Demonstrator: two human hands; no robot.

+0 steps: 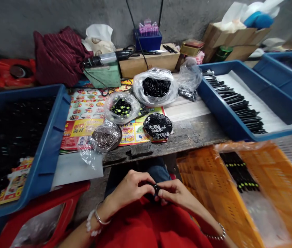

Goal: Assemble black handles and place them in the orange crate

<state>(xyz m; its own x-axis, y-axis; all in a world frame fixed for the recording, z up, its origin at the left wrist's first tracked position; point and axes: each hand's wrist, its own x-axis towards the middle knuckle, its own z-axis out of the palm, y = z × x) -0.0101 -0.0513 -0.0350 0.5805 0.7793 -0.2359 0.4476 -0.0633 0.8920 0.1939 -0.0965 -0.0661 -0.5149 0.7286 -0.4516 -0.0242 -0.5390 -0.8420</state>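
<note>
My left hand [141,186] and my right hand [173,191] meet low over my red-clad lap. Between their fingertips they grip a small black part [156,188], mostly covered by the fingers, so its exact kind is unclear. On the bench edge ahead sits a round black pad with a pale pattern [158,126]. Left of it, a plastic-lined dish holds metal screws [106,137]. Behind these are a bag of black and yellow-green pieces [121,108] and a bag of shiny black pieces [156,86].
A blue bin [62,113] of black parts stands left, above a red stool [68,194]. At right, a blue tray [214,115] holds rows of black pointed parts. An orange crate [200,172] sits below it. An electric screwdriver [107,58] lies on a green box [104,75].
</note>
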